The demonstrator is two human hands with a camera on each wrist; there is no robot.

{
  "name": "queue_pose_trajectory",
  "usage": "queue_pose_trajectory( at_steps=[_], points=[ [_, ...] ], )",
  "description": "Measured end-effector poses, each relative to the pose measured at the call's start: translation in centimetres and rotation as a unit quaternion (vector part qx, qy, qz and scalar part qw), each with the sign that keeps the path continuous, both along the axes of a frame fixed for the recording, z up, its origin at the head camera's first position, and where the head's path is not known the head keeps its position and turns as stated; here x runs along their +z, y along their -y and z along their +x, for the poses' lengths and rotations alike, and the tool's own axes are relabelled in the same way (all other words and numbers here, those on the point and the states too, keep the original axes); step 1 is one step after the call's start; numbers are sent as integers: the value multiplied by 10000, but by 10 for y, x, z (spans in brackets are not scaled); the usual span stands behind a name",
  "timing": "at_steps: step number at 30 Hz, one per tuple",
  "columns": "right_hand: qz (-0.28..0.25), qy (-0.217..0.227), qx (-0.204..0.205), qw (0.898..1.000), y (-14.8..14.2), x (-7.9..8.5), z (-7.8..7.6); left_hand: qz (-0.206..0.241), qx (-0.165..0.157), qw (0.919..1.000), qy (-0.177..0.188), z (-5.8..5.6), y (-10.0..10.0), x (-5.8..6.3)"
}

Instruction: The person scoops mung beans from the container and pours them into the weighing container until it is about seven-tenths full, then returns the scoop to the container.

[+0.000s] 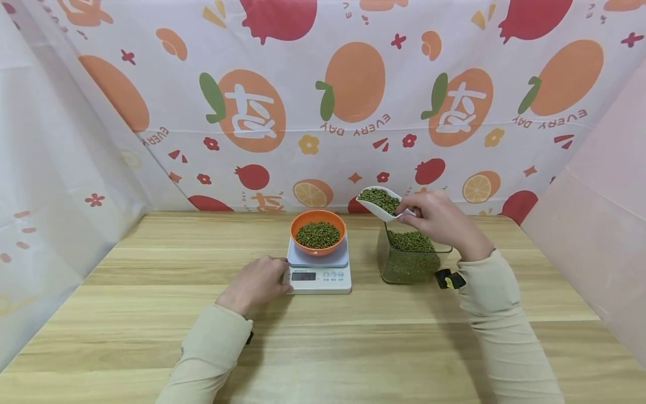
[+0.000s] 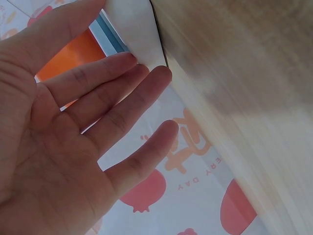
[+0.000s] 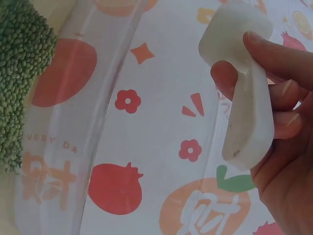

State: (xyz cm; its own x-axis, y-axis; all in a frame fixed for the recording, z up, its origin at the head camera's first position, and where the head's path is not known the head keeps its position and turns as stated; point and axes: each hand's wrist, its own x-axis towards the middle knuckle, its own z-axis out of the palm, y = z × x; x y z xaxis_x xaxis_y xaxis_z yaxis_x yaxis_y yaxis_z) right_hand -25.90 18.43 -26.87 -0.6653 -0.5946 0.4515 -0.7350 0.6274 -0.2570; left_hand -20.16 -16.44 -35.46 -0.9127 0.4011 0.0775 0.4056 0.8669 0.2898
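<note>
The right hand (image 1: 436,219) grips the scoop (image 3: 253,115), partly hiding the tub (image 1: 410,268), while the left hand (image 1: 257,282), fingers loosely extended, touches the scale (image 1: 323,287), whose readout (image 1: 304,276) is illegible.

Orange bowl (image 1: 318,216) — white scoop (image 3: 252,112) (fruit-printed backdrop (image 1: 305,106)).

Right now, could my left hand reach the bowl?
Probably yes: your left hand is at the left edge of the scale, the bowl sits on top, and nothing seems to block the way.
</note>
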Motion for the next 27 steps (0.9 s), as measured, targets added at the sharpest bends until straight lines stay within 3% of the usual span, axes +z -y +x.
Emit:
queue_pose_trajectory(
  at_steps=[7,16,27],
  points=[
    [215,69,194,9996,13,2,0,-24,35,10000,29,-1,1,-1],
    [228,-158,332,9991,19,0,0,-16,1,10000,-26,-1,1,-3],
    [464,246,291,9982,30,-6,-3,-40,-38,9999,-115,3,0,-1]
  ],
)
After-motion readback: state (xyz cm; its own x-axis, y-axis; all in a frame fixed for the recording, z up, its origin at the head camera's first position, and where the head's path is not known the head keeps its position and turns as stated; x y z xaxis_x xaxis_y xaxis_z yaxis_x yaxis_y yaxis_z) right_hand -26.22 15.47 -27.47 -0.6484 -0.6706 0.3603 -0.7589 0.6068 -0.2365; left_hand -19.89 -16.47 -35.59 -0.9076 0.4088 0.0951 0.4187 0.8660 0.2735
